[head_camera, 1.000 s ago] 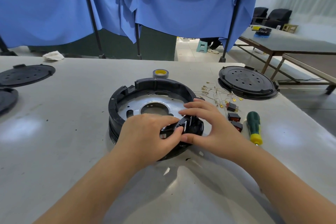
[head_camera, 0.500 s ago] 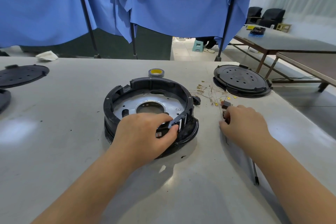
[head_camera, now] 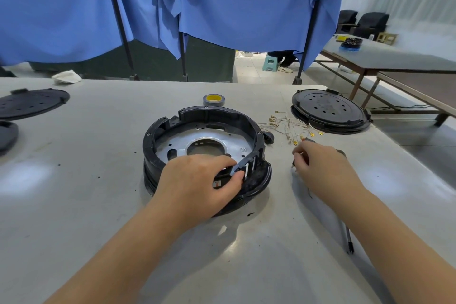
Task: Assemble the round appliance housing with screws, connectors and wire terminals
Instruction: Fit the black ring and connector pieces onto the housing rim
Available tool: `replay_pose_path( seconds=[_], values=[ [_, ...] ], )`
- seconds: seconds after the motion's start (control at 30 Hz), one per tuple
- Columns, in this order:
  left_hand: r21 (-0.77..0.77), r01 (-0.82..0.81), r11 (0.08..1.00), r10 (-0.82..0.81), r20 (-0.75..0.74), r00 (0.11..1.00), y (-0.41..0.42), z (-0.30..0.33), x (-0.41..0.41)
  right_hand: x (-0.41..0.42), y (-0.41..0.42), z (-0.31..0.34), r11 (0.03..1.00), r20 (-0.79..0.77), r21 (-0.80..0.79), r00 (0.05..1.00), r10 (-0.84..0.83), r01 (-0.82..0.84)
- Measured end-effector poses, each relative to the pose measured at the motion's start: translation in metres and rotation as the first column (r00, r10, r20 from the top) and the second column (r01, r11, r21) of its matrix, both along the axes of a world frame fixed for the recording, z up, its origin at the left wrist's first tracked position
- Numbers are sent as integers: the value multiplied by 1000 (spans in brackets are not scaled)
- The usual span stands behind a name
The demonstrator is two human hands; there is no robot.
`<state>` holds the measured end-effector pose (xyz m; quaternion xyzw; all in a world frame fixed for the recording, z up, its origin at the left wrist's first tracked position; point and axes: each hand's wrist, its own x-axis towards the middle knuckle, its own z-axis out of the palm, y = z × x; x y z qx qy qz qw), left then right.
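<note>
A round black plastic appliance housing (head_camera: 206, 136) with a silver metal plate (head_camera: 197, 142) bolted inside sits near the middle of the pale grey worktop (head_camera: 98, 192). The left hand (head_camera: 197, 184) lies over the housing's near rim, its thumb and fingers curled round a small black bracket piece (head_camera: 243, 168) at the rim's right front, where white slots show; a small red-and-white label (head_camera: 217, 184) peeks out just under the fingers.

The right hand (head_camera: 320, 168) is just right of the housing, palm down on the worktop with the fingers bent over a small dark part (head_camera: 294, 164); only a sliver of that part shows, so whether the fingers actually grasp it cannot be told. Just beyond the knuckles lies another small black connector block (head_camera: 309, 140), and past it a loose tangle of thin wires with brass-coloured terminals (head_camera: 288, 126) is spread between the housing and a round black perforated lid (head_camera: 329, 110) at the worktop's right far corner. A small black knob-like part (head_camera: 269, 137) rests against the housing's right outer wall.

Behind the housing stands a roll of grey tape with a yellow core (head_camera: 213, 99). At the left edge lie a flat black round disc (head_camera: 30, 103) and part of another dark round piece (head_camera: 7, 134). A crumpled white cloth (head_camera: 66, 76) sits at the far left edge. A thin dark tool shaft (head_camera: 349, 242) pokes out under the right forearm. Blue fabric curtains (head_camera: 222, 7) hang behind the worktop.
</note>
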<state>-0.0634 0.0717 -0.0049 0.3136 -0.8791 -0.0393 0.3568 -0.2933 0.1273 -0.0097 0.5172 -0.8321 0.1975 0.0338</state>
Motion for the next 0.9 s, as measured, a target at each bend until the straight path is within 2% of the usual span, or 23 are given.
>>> replay_pose_path(
  seconds=[0.1,0.17,0.27,0.37,0.47,0.6,0.73,0.9],
  values=[
    [21,0,1000,0,-4,1000,1,1,1,1,0,-1,987,266,-155,961,78,-37],
    [35,-4,999,4,-2,1000,1,2,2,3,0,2,958,450,-288,881,144,-9],
    [67,-3,998,2,8,1000,1,3,4,9,-1,6,906,661,-423,692,288,27],
    [91,6,996,-8,26,1000,1,4,5,16,0,7,895,797,-445,462,389,14],
    [92,14,996,-17,29,999,1,4,5,21,1,7,898,847,-439,319,426,-32],
    [83,18,996,-21,34,999,1,4,6,24,3,7,896,863,-437,249,441,-72],
    [85,35,996,-37,31,999,1,4,7,26,6,9,876,849,-468,217,482,-115],
    [111,52,992,-55,29,998,1,5,8,30,9,13,853,823,-492,227,521,-174]
  ],
)
